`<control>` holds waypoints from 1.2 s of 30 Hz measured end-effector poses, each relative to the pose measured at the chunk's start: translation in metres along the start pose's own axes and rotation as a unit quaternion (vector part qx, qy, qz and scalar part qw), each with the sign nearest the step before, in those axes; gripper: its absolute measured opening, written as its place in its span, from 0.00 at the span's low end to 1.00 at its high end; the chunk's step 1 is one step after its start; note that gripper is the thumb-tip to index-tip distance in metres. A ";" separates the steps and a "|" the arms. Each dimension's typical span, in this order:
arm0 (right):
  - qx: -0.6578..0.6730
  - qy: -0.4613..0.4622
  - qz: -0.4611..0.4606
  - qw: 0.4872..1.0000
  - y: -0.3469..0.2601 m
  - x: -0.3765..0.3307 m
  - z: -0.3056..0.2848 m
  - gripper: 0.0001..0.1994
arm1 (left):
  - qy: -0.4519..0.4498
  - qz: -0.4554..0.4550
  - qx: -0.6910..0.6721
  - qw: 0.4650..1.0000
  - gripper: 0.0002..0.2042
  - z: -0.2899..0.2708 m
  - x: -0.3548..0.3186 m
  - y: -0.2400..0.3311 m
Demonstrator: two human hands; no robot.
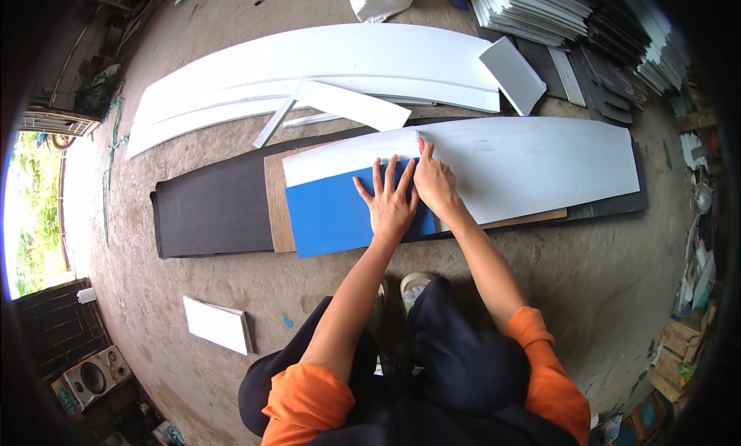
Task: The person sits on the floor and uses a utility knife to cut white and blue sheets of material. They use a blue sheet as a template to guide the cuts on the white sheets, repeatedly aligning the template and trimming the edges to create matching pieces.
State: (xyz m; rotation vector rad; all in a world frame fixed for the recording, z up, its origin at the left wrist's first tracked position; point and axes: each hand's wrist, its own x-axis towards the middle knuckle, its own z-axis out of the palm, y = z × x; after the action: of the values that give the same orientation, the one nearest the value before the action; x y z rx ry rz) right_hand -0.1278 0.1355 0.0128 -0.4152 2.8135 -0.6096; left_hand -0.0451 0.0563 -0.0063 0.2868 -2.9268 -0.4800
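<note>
My left hand point(390, 207) lies flat with spread fingers on a blue rectangular board point(324, 218), pressing it onto a long white panel point(540, 164). My right hand point(437, 185) is closed around a red utility knife point(421, 143), mostly hidden in the grip. The knife's tip meets the white panel near its far edge, just past the blue board's upper right corner. Under the white panel lie a wood-brown board point(279, 207) and a longer black sheet point(212, 203).
Beyond the work lie long white panels point(332, 52), white offcuts point(359, 106) and a grey-white piece point(513, 74). Stacked white panels point(529, 10) stand at the far right. A small white stack point(218, 325) rests on the floor left of my legs, and a speaker point(94, 376) is at lower left.
</note>
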 end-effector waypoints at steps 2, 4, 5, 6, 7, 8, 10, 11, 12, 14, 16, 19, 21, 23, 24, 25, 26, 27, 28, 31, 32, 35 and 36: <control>0.000 -0.016 0.009 1.000 -0.001 -0.003 -0.003 0.16 | 0.001 0.001 0.003 1.000 0.28 0.000 0.000 0.000; 0.005 -0.042 0.022 0.999 -0.004 -0.007 -0.007 0.15 | 0.002 0.000 0.005 1.000 0.28 0.000 -0.001 -0.002; 0.011 -0.050 0.025 0.998 -0.004 -0.009 -0.010 0.15 | 0.002 -0.001 0.004 1.000 0.28 0.000 -0.001 -0.002; 0.017 -0.059 0.028 0.998 -0.005 -0.011 -0.014 0.15 | 0.001 -0.001 0.004 1.000 0.27 0.000 -0.001 -0.001; 0.024 -0.067 0.031 0.997 -0.006 -0.013 -0.017 0.15 | 0.001 -0.002 0.003 1.000 0.27 0.000 -0.001 -0.001; 0.026 -0.075 0.033 0.996 -0.005 -0.015 -0.019 0.16 | 0.003 -0.002 0.003 1.000 0.27 0.000 -0.001 -0.001; 0.030 -0.092 0.036 0.995 -0.005 -0.020 -0.021 0.17 | 0.007 -0.003 0.005 1.000 0.25 0.000 -0.001 0.000; 0.037 -0.099 0.040 0.994 -0.004 -0.024 -0.021 0.17 | 0.010 -0.003 0.007 1.000 0.25 0.000 -0.002 0.000; 0.044 -0.107 0.045 0.992 -0.003 -0.027 -0.021 0.17 | 0.013 -0.003 0.009 1.000 0.24 0.000 -0.001 0.000; 0.038 -0.117 0.050 0.991 -0.001 -0.030 -0.021 0.17 | 0.019 -0.003 0.012 1.000 0.24 0.000 0.000 0.000; 0.010 -0.122 0.051 0.991 0.000 -0.033 -0.021 0.18 | 0.019 -0.004 0.012 1.000 0.24 0.001 0.000 0.001; 0.013 -0.137 0.066 0.988 0.002 -0.040 -0.023 0.17 | 0.015 -0.007 0.007 1.000 0.24 0.002 -0.002 0.002; 0.021 -0.147 0.061 0.987 0.002 -0.047 -0.026 0.17 | 0.022 -0.007 0.013 1.000 0.24 0.001 -0.001 0.000; 0.024 -0.161 0.059 0.985 0.003 -0.054 -0.028 0.17 | 0.025 -0.008 0.016 1.000 0.24 0.000 -0.001 0.000; 0.023 -0.169 0.059 0.984 0.004 -0.057 -0.029 0.16 | 0.026 -0.009 0.017 0.999 0.24 0.001 -0.001 0.001; 0.021 -0.177 0.059 0.982 0.006 -0.060 -0.030 0.16 | 0.029 -0.007 0.016 0.999 0.24 0.001 -0.001 0.001; 0.021 -0.181 0.058 0.981 0.006 -0.064 -0.030 0.16 | 0.030 -0.006 0.015 0.999 0.24 0.001 -0.001 0.001; 0.021 -0.186 0.058 0.981 0.007 -0.068 -0.030 0.16 | 0.032 -0.005 0.014 0.999 0.24 0.001 -0.002 0.001; 0.021 -0.190 0.057 0.980 0.008 -0.072 -0.030 0.15 | 0.033 -0.004 0.018 0.999 0.24 0.001 -0.002 0.000; 0.010 -0.181 0.028 0.983 0.023 -0.083 -0.021 0.22 | 0.034 0.000 0.015 0.999 0.24 0.002 -0.002 0.003; 0.015 -0.185 0.032 0.982 0.023 -0.088 -0.021 0.22 | 0.033 -0.001 0.019 0.999 0.24 0.003 -0.002 0.002; 0.020 -0.197 0.042 0.979 0.025 -0.101 -0.022 0.21 | 0.046 0.000 0.029 0.999 0.24 0.005 -0.003 0.000; 0.014 -0.201 0.043 0.979 0.025 -0.107 -0.023 0.21 | 0.045 0.001 0.035 0.998 0.24 0.005 -0.003 0.000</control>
State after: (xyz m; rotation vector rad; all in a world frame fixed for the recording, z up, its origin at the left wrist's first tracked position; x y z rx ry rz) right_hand -0.0405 0.2002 0.0397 -0.3617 2.4216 -0.4833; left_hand -0.0427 0.0586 -0.0118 0.3067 -2.8591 -0.3549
